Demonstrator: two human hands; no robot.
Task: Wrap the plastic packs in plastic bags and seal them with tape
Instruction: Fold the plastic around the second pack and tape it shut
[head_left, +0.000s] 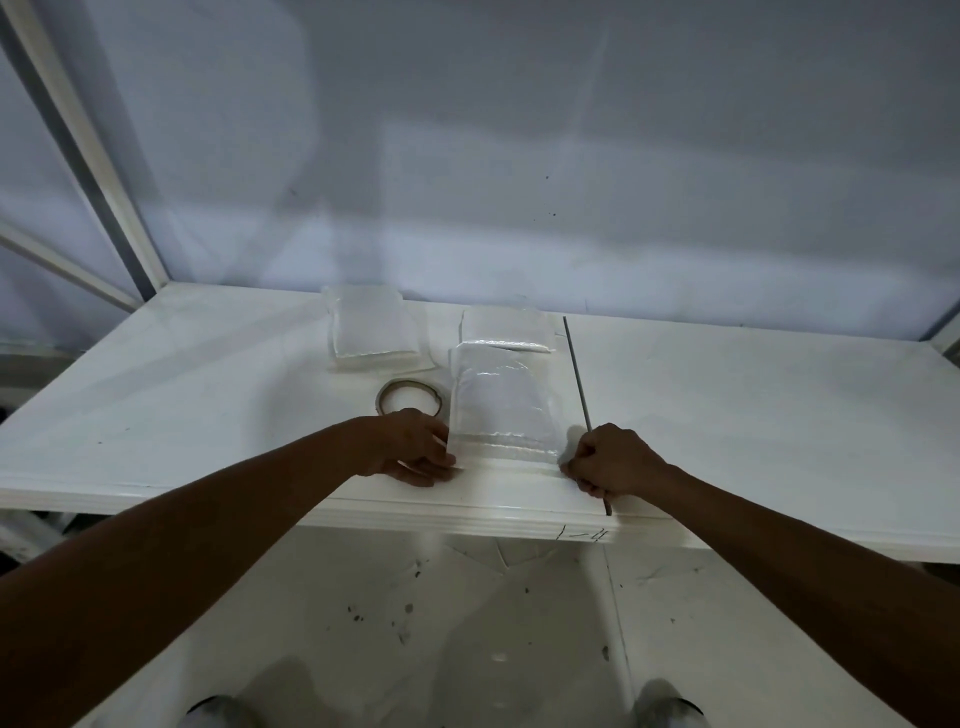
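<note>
A clear plastic bag with a white pack inside (501, 410) lies on the white table (208, 405) near its front edge. My left hand (415, 447) rests at the bag's lower left corner, fingers curled on its edge. My right hand (608, 460) pinches the bag's lower right corner, fingers curled. A roll of clear tape (410, 399) lies flat just behind my left hand. A second pack (505, 328) lies behind the bag, partly under it. A third pack (371, 335) lies further left at the back.
A thin dark seam (577, 371) runs front to back across the table just right of the bag. A white wall stands behind the table, a white frame post (88, 156) at the left. The floor and my shoes show below.
</note>
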